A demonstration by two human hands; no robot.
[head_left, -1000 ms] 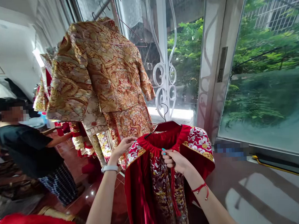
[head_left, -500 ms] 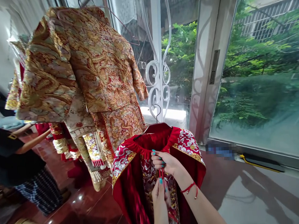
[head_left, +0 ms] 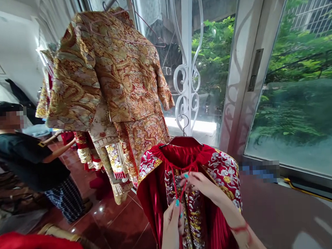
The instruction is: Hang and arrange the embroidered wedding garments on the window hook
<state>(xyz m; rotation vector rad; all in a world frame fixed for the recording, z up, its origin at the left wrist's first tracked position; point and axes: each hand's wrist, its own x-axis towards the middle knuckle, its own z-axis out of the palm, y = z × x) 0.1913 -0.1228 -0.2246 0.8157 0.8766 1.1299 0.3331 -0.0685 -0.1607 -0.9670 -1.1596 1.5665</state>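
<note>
A red garment (head_left: 220, 170) with silver and gold embroidery hangs on a hanger (head_left: 183, 140) in front of me. Its gathered neckline carries thin red cords (head_left: 174, 183) that drop over the embroidered front panel. My left hand (head_left: 171, 221) is closed, pinching the cords between thumb and fingers below the neckline. Just above it, my right hand (head_left: 200, 184) has its fingers bent around the upper stretch of a cord, thumb and forefinger close together; its fingertips are slightly blurred. A red string bracelet circles my right wrist.
Gold brocade jackets (head_left: 131, 78) hang on a rack to the left of the red garment. A person (head_left: 27, 156) in a dark top stands further left, arms reaching toward hanging clothes. Red fabric (head_left: 36, 247) lies at lower left. A window (head_left: 294, 108) and its sill are on the right.
My view has swung left, so the scene sits further right. My right hand has loosened from a tight grip at the neckline, and the cords now spread apart above my left hand.
</note>
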